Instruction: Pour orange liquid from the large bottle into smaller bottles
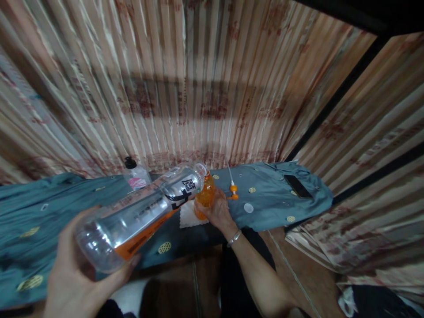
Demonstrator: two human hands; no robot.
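Our left hand [88, 269] is curled round the fat end of the big clear bottle [132, 221], which we tip so its mouth is at the top of the orange bottle [204, 196]. Our right hand [217, 210] is wrapped round that small one, by the white cloth [192, 215]. The orange pump [233, 191] lies near, on the blue sheet [265, 216].

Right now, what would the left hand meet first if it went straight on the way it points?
Probably the orange bottle: the clear bottle in the left hand leans neck-first to its mouth. Whether they touch is unclear.
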